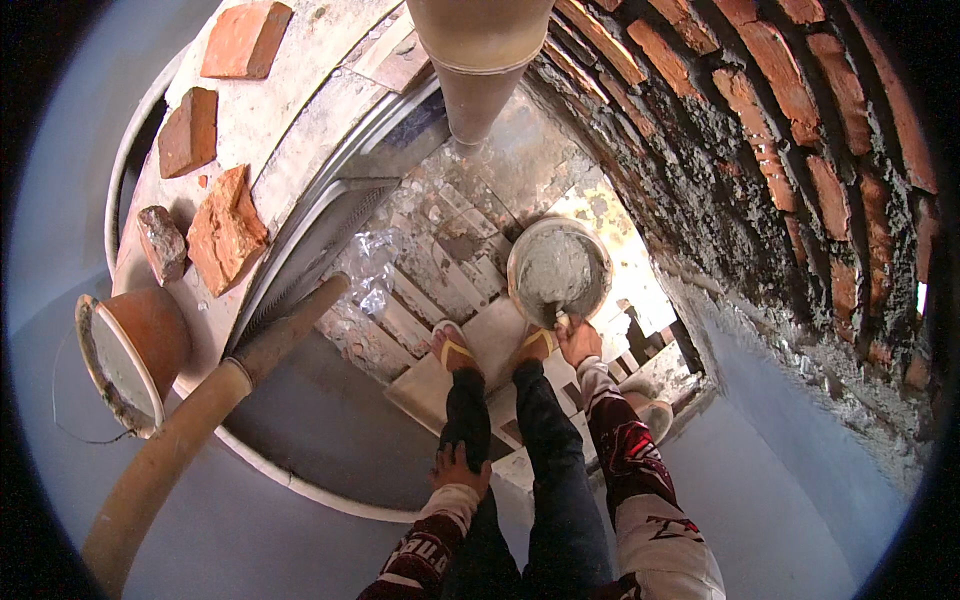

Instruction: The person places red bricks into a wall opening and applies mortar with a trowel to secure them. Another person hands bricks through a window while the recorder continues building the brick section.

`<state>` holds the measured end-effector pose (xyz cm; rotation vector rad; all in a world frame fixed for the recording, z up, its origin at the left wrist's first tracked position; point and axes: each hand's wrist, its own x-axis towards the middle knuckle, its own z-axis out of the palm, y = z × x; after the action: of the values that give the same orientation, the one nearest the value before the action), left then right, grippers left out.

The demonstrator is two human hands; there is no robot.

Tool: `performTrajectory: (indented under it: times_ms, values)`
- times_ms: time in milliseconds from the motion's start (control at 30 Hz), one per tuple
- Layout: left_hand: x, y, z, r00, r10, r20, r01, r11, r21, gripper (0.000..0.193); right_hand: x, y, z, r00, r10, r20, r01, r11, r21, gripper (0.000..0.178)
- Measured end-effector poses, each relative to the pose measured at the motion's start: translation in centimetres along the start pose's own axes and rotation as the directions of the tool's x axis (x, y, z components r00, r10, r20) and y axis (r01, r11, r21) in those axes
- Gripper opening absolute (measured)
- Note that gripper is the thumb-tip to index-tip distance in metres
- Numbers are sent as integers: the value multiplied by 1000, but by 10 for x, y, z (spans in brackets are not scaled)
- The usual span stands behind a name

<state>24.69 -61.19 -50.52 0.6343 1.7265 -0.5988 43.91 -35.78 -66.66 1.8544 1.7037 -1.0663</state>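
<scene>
The hands are well apart. The right hand [578, 342] is closed around the pale handle of a hand tool [562, 319], whose working end is sunk in grey mortar [558, 266]; its shape is hidden there. The left hand [460, 470] rests, fingers spread, on the left leg of the dark trousers [466, 418].

The mortar sits in a round bucket [513, 262] that stands upright toward the right edge of the floor [455, 204], just ahead of the right foot. Both feet, in sandals with yellow straps [460, 352], stand on a flat panel [420, 387] laid there. A second, orange-brown container [655, 416] is partly covered by the right sleeve, near the floor's near right corner. Clear plastic [372, 262] lies crumpled by the left edge.

Beyond that edge, a pale board [300, 112] carries two squared bricks [247, 40] toward its far end, then a jagged broken brick [228, 230] near its inner edge and a smaller dark chunk [163, 243] beside it. At its near end a tilted bucket [150, 335] shows a pale inside. A thick pole [200, 410] slants past it; another pole [480, 45] comes in above the floor's far end. Along the right side rises a brick wall [770, 120], smeared with mortar.
</scene>
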Motion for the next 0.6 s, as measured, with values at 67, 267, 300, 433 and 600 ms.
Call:
performTrajectory:
  times_ms: [67, 267, 300, 433, 600]
  values:
    - [0, 0, 3, 1000, 19, 12, -19, 1000, -4, 80, -12, 20, 5, 989, -79, -123, 59, 985, -161, 40]
    - [-5, -1, -9, 997, 75, -20, -75, 997, 10, 82, -10, -5, -19, 995, 22, 93, 3, 966, -258, 34]
    - [-4, -1, -11, 998, 66, -14, -66, 998, 9, 81, -1, -7, -16, 995, 12, 98, 14, 965, -263, 34]
    - [-3, -1, -16, 998, 51, -20, -50, 998, 42, 80, 9, 0, -38, 982, 112, 151, -59, 948, -313, 29]
    - [-6, -8, -6, 1000, 12, 6, -12, 1000, 18, 81, 13, -4, -45, 973, 164, 162, -98, 930, -354, 36]
